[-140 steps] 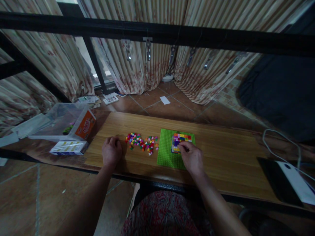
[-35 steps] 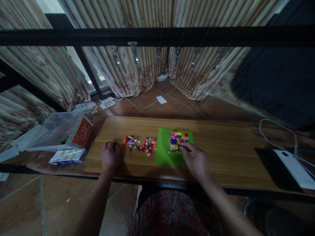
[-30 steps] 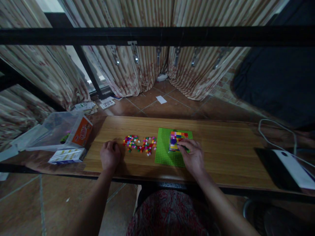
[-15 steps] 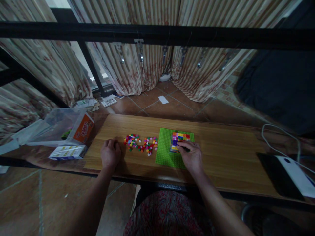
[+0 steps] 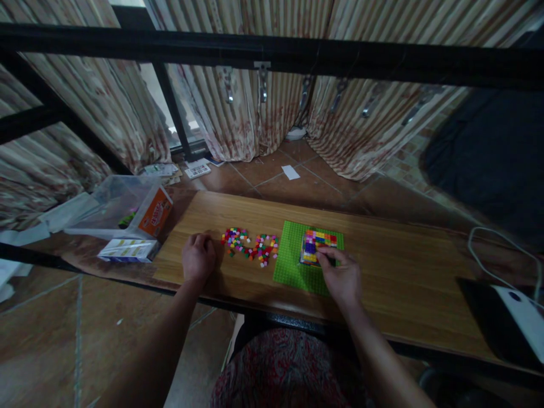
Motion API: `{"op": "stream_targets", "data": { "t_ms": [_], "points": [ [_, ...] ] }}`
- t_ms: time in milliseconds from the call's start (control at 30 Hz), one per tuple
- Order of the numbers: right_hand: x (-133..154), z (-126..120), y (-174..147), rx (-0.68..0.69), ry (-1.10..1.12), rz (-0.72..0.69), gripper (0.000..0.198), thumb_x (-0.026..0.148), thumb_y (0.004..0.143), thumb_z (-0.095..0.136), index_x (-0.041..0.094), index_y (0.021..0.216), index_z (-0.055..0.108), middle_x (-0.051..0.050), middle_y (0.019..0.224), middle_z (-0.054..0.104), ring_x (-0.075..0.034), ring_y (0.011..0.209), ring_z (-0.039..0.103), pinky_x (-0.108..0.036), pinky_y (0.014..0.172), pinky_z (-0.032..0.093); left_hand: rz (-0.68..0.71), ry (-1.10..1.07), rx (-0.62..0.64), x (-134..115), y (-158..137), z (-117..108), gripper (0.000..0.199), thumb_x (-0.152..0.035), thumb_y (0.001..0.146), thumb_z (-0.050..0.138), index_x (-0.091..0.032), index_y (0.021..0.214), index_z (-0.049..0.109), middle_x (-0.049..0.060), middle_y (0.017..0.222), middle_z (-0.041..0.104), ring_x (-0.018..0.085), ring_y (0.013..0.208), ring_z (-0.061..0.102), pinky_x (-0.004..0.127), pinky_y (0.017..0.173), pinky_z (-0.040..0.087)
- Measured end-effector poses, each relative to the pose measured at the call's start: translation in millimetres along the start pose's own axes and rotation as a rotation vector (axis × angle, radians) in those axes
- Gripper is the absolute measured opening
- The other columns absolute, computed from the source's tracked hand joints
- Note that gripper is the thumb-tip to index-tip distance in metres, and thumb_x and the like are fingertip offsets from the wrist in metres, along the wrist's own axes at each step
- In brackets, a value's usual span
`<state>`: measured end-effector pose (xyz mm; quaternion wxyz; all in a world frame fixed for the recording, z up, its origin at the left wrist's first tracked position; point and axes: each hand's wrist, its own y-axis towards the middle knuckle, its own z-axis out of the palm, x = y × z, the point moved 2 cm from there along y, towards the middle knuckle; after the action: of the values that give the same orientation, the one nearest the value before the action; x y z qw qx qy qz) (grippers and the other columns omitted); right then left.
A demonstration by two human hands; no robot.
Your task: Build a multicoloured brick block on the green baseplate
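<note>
On the wooden board lies a green studded baseplate (image 5: 289,255), and a block built of many-coloured toy bricks (image 5: 312,243) stands on it. My right hand (image 5: 342,272) is over the block's near right side, thumb and fingers pinched at its top; whatever is between the fingertips is too small to make out. My left hand (image 5: 199,258) rests on the board with its fingers curled in, and what it may hold is hidden. Between that hand and the baseplate, small loose bricks (image 5: 259,246) in mixed colours are scattered in two patches.
A clear plastic bin (image 5: 114,207) with an orange label stands at the left, a white and blue box (image 5: 128,250) in front of it. At the right end are a black and white flat object (image 5: 510,317) and a white cable (image 5: 501,266). A dark rail (image 5: 272,51) crosses above.
The whole view has shifted, so the scene sits slightly further right. My right hand stays at the brick block with little movement, and my left hand stays on the board.
</note>
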<state>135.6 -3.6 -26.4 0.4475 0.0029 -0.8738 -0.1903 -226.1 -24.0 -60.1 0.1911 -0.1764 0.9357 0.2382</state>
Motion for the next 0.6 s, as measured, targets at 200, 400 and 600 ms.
{"op": "stream_targets", "data": {
  "t_ms": [200, 400, 600],
  "points": [
    [1.2, -0.8, 2.6, -0.041, -0.012, -0.023, 0.025, 0.043, 0.081, 0.063, 0.021, 0.085, 0.073, -0.007, 0.086, 0.074, -0.023, 0.083, 0.064, -0.04, 0.082, 0.048, 0.004, -0.003, -0.006, -0.5, -0.8, -0.4, 0.022, -0.024, 0.083, 0.047, -0.018, 0.093, 0.066, 0.01, 0.099, 0.064, 0.024, 0.095, 0.06, 0.036, 0.088, 0.047],
    [3.2, 6.4, 4.1, -0.045, -0.046, -0.037, 0.023, 0.043, 0.08, 0.063, 0.022, 0.08, 0.071, -0.006, 0.084, 0.072, -0.023, 0.083, 0.062, -0.039, 0.081, 0.046, 0.002, -0.005, -0.002, -0.6, 0.0, -0.3, 0.021, -0.024, 0.083, 0.047, -0.019, 0.092, 0.066, 0.01, 0.097, 0.064, 0.024, 0.095, 0.059, 0.037, 0.088, 0.047],
    [2.4, 7.9, 5.7, -0.018, -0.036, -0.009, 0.023, 0.043, 0.079, 0.064, 0.022, 0.074, 0.07, -0.004, 0.079, 0.071, -0.022, 0.076, 0.061, -0.037, 0.077, 0.045, -0.008, 0.001, 0.011, -0.1, -0.5, -0.2, 0.022, -0.024, 0.084, 0.048, -0.018, 0.092, 0.066, 0.01, 0.098, 0.064, 0.024, 0.095, 0.06, 0.037, 0.087, 0.047]
  ]
}}
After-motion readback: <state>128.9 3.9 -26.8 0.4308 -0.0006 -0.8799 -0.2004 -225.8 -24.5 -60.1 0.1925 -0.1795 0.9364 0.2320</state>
